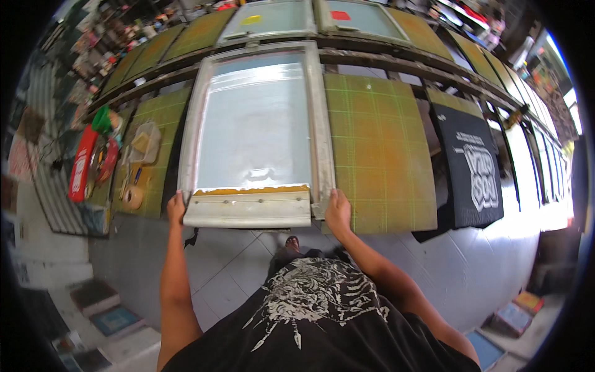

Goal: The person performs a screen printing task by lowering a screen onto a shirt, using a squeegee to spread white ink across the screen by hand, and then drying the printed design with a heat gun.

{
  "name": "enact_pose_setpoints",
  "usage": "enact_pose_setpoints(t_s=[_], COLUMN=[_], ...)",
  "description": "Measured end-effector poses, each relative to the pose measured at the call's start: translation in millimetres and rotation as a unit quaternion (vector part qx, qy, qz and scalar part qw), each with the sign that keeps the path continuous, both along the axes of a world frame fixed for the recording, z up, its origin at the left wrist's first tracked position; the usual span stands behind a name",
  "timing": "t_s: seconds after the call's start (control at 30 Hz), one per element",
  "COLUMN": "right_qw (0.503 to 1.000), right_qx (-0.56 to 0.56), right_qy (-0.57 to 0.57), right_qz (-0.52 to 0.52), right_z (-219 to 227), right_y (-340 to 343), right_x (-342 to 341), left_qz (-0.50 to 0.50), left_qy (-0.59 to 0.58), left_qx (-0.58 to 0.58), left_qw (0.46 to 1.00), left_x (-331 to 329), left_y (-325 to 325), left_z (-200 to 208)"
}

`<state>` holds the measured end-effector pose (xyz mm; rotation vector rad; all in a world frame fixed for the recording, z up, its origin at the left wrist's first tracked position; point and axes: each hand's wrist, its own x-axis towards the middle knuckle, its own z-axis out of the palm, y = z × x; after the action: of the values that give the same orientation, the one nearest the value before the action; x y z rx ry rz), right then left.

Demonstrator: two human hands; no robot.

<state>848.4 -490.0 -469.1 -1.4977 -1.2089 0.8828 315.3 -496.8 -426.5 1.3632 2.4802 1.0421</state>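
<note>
A screen printing frame (191, 133) with pale mesh lies before me over the long bench. My left hand (176, 208) is closed on its near left corner, and my right hand (338, 212) on its near right corner. Across the near end of the mesh rests a wide squeegee (248, 212), its pale holder dotted with screws and an amber strip showing along its far side. White ink edges that strip. Whatever lies under the mesh is hidden.
Green-and-orange printing boards (381, 155) line the bench. On the right one carries a black printed T-shirt (468, 161). To the left sit a tape roll (132, 197), a clear plastic tub (145, 142) and a red container (82, 164). More screens (362, 22) stand along the far side.
</note>
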Motion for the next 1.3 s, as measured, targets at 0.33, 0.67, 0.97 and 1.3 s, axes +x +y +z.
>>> enact_pose_setpoints(t_s=[0.33, 0.67, 0.97, 1.3], right_qw=[0.999, 0.998, 0.994, 0.997], right_qx=[-0.02, -0.055, -0.089, -0.058], right_qy=[0.001, -0.04, -0.058, 0.037], right_qz=[-0.051, -0.015, 0.014, 0.044], right_z=[-4.7, -3.7, 3.8, -1.4], right_y=[-17.4, -40.1, -61.0, -81.7], right_x=[-52.7, -80.4, -90.1, -89.4], left_qz=[-0.016, 0.026, -0.003, -0.027], left_qy=[0.044, 0.149, 0.132, 0.067], left_qx=[-0.035, -0.145, -0.097, -0.126], left_qw=[0.998, 0.978, 0.987, 0.989], left_x=[-72.3, -93.1, -115.2, -65.8], left_y=[-0.5, -20.3, -42.8, -48.2], left_z=[-16.0, 13.3, 4.2, 30.2])
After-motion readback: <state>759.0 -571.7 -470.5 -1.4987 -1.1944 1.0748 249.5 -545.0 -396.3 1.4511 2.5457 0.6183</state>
